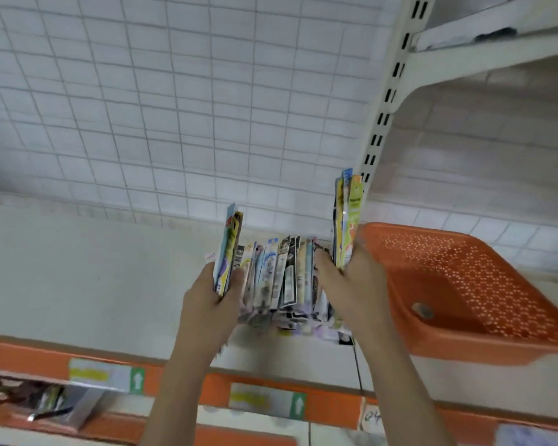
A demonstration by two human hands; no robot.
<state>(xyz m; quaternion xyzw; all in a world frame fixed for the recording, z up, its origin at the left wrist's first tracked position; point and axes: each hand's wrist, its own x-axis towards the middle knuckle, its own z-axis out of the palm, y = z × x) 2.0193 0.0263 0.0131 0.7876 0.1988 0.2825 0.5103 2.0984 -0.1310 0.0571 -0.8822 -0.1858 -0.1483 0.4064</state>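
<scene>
A white wire grid is standing at the back. A flat white shelf is running across below it. A white post with dark slots is holding up a higher shelf on the right. An orange strip with paper labels is running along the shelf's front.

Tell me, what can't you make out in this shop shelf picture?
- Print on the row of packets, head view: blurred and too small to read.
- Lower ends of the left bundle and right bundle, head view: covered by the left hand and right hand.
- Price labels, head view: text smeared by blur.
- Small grey thing in the basket, head view: too blurred to name.
</scene>
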